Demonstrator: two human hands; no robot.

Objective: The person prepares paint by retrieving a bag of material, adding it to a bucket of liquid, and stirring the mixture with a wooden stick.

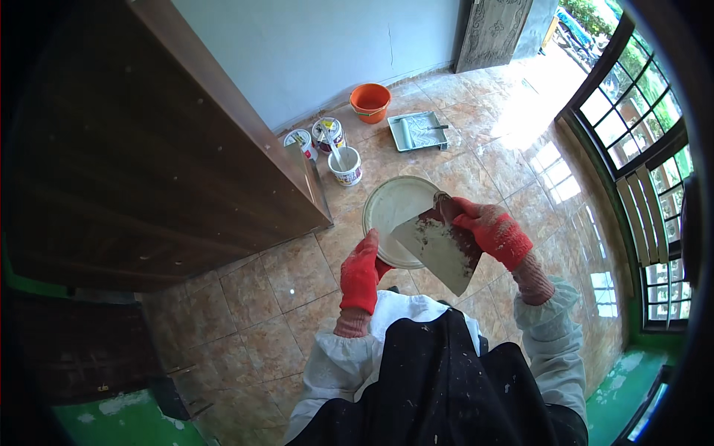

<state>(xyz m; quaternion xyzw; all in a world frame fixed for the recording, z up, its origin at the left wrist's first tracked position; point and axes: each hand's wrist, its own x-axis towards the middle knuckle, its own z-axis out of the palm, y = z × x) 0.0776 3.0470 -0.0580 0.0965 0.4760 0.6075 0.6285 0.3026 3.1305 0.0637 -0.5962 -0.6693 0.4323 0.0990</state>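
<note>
My left hand (358,271), in a red glove, grips the left rim of a round cream lid (394,207), held level above the floor. My right hand (497,232), also in a dusty red glove, is closed on the handle of a wide, triangular putty knife (446,253) with pale residue on its blade. The blade lies over the lower right part of the lid, partly hiding it; whether they touch I cannot tell.
Beyond are paint buckets (343,171), an orange bucket (370,100) and a tray (428,135) with a roller on the tiled floor (282,275). A tall brown cabinet (149,149) stands left. Barred windows (610,104) line the right; a grey carved panel (487,33) stands at the back.
</note>
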